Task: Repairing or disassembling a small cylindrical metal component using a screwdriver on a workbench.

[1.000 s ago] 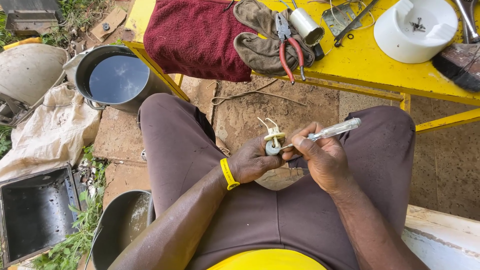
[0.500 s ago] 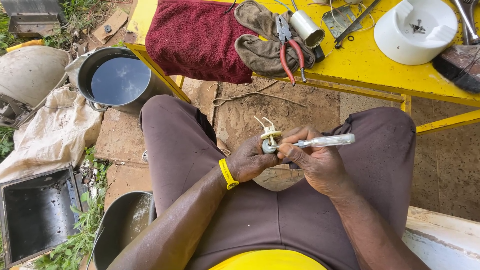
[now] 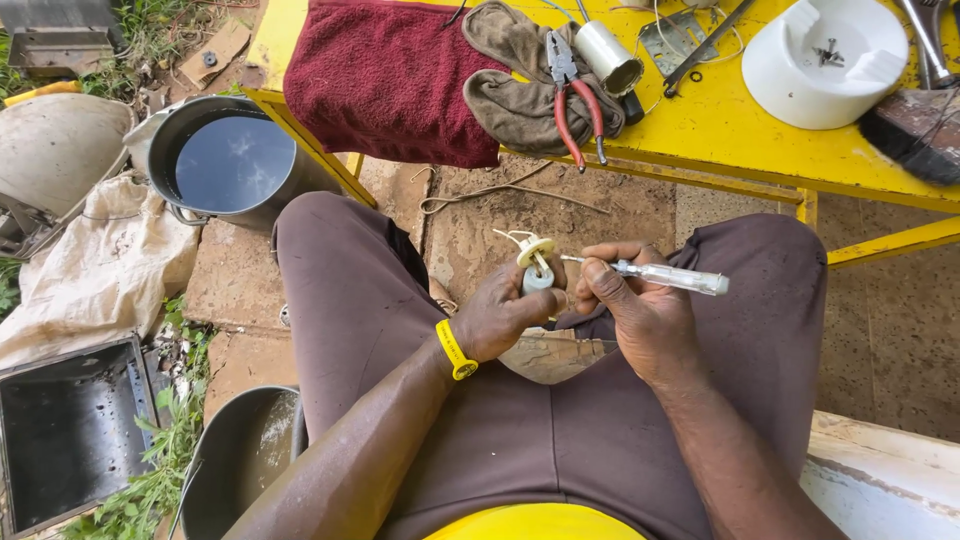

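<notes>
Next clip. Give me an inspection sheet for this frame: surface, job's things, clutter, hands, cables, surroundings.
Surface: yellow table, paint worn.
Job's things: small white fitting with short wires; clear-handled screwdriver, tip at the fitting.
Clutter: red towel, glove, red-handled pliers, white round housing holding screws.
Hands: left hand grips the fitting; right hand grips the screwdriver.
Cables: thin wire on the table.
Surroundings: pot of water, sack, stone paving.
</notes>
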